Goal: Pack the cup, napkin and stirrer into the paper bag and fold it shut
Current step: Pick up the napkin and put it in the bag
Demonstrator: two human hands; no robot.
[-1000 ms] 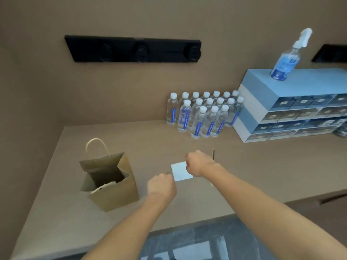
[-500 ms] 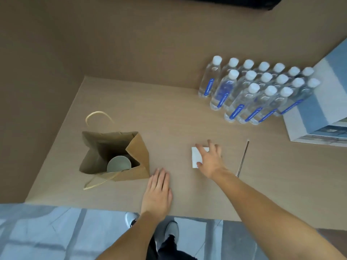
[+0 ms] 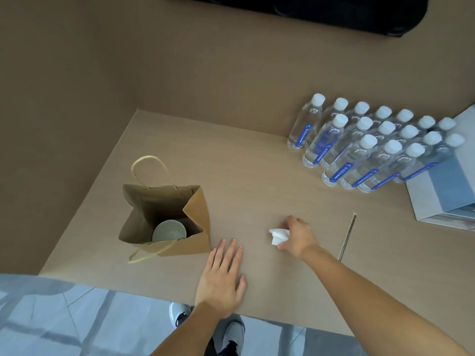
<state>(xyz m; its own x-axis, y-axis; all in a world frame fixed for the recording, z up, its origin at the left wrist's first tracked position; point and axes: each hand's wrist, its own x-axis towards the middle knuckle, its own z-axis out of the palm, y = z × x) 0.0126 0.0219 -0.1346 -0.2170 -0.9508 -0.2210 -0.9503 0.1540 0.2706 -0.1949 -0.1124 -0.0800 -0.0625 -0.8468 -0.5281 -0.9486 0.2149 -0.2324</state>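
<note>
A brown paper bag with twine handles stands open on the left of the table, and a pale cup sits upright inside it. My right hand is shut on a crumpled white napkin, just above the table to the right of the bag. My left hand lies flat on the table, fingers apart, right next to the bag's near right corner. A thin wooden stirrer lies on the table to the right of my right hand.
Several water bottles stand packed together at the back right. A blue and white box sits at the right edge. Brown walls close the table at the back and left. The table's front edge runs below my left hand.
My right hand has closed on the flat napkin, crumpled it and lifted it off the table. My left hand stays flat on the table.
</note>
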